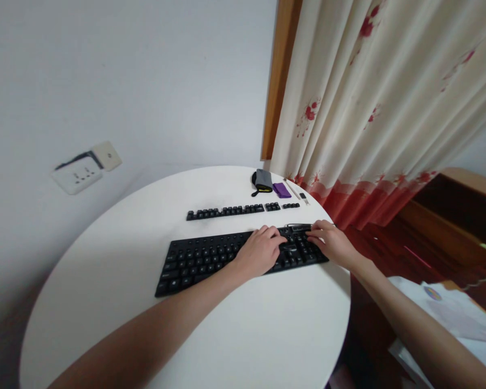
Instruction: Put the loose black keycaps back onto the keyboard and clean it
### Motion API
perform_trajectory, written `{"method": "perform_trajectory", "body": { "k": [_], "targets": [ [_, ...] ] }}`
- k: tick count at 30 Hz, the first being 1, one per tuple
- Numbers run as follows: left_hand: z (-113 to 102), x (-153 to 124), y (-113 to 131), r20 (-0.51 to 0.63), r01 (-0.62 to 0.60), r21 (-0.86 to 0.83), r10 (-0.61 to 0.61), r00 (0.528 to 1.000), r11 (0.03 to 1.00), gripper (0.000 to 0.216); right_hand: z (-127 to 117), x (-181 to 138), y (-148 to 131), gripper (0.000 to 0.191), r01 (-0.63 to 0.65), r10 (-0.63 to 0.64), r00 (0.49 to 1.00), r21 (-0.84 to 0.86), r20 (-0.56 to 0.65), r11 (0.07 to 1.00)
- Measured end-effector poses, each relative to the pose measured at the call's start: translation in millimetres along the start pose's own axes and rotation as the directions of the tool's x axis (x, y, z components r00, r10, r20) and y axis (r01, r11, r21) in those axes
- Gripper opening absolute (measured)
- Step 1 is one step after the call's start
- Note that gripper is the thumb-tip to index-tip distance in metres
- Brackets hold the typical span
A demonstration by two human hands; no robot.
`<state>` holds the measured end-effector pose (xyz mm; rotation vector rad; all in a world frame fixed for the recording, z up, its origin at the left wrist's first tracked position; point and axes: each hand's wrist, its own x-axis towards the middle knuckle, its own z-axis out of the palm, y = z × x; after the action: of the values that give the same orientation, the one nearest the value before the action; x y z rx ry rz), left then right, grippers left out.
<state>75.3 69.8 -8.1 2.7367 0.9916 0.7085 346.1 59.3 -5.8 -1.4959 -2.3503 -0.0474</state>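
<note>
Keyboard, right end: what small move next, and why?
Probably pull a keycap here and set it by the loose keycaps behind: the left hand rests on the keyboard at its right part, and the right hand rests at its top corner.

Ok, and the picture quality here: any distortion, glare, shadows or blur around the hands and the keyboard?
Head view: wide-angle distortion bows the table rim and slants the curtain. Head view: the light is soft and dim with no glare, and the tabletop shades darker toward its left edge. Head view: the keyboard is slightly soft and its legends are unreadable. The left hand and right hand show no motion blur.
</note>
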Motion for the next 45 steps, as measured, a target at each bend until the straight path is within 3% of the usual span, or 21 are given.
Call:
{"method": "perform_trajectory", "body": {
  "k": [4,10,14,17,20,23,26,29,34,36,40,45],
  "targets": [
    [-1,0,1,0.003,-0.007,0.0,0.007,1.0,1.0,0.032,3,-18,-5,0.033,-0.01,0.009,0.997,-0.023,-0.076,1.0],
    [-2,0,0,-0.002,-0.011,0.009,0.011,1.0,1.0,0.031,5,-28,-12,0.036,-0.074,0.076,0.995,0.021,-0.071,0.997],
    [-10,0,8,-0.016,-0.028,0.12,0.03,0.999,0.992,0.029,8,-31,-15,0.038,-0.179,0.223,0.941,0.185,-0.254,0.966],
    [-26,2,17,-0.023,-0.037,0.233,0.043,0.999,0.972,0.027,11,-34,-22,0.034,-0.235,0.328,0.884,0.291,-0.332,0.927],
    [-54,5,16,-0.078,0.033,0.218,-0.016,0.997,0.975,0.027,11,-36,-35,0.03,-0.209,0.321,0.889,0.335,-0.326,0.919],
    [-88,-5,-4,-0.14,0.171,0.11,-0.155,0.978,0.979,0.032,7,-35,-52,0.029,-0.162,0.281,0.902,0.345,-0.328,0.924],
    [-121,-37,-39,-0.142,0.346,0.155,-0.325,0.935,0.925,0.035,4,-30,-69,0.028,-0.098,0.227,0.918,0.367,-0.326,0.925],
    [-141,-87,-74,-0.077,0.542,0.222,-0.54,0.838,0.81,0.039,6,-20,-90,0.026,-0.036,0.165,0.938,0.39,-0.305,0.92],
    [-141,-160,-101,0.067,0.737,0.155,-0.751,0.657,0.658,0.051,21,3,-132,0.03,0.027,0.027,0.989,0.361,-0.144,0.932],
    [-136,-173,-100,0.156,0.773,0.051,-0.77,0.619,0.632,0.054,27,11,-146,0.037,0.048,-0.029,0.997,0.317,-0.067,0.947],
    [-126,-176,-90,0.199,0.719,-0.001,-0.705,0.681,0.695,0.042,37,16,-155,0.051,0.07,-0.082,0.995,0.189,0.055,0.979],
    [-113,-163,-71,0.233,0.671,-0.127,-0.635,0.736,0.731,0.036,40,10,-125,0.048,0.066,-0.071,0.997,0.115,0.042,0.991]
  ]
}}
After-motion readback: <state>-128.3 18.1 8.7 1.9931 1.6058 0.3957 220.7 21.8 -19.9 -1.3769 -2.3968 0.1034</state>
